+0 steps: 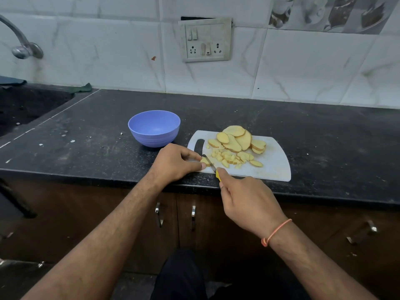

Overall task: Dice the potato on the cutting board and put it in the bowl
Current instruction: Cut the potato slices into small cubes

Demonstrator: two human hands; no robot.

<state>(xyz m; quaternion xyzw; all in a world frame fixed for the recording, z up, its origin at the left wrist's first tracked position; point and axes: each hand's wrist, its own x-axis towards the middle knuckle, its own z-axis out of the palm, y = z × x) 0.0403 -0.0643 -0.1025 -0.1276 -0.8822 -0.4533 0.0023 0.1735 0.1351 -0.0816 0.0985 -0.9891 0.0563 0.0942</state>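
Note:
A white cutting board [275,163] lies near the counter's front edge. At its far side sits a pile of potato slices [238,138], and small potato dice [228,158] are heaped in its middle. My left hand [175,162] pinches a potato piece [205,161] at the board's left end. My right hand [246,200] grips a yellow-handled knife [211,164], whose blade rests across that piece. The empty blue bowl [154,127] stands on the counter, just left of the board.
The black counter [97,137] carries scattered crumbs. A dark sink [26,105] with a metal tap [23,46] lies at far left. A switch and socket plate [205,40] is on the tiled wall. Cabinet handles [159,214] sit below the counter edge.

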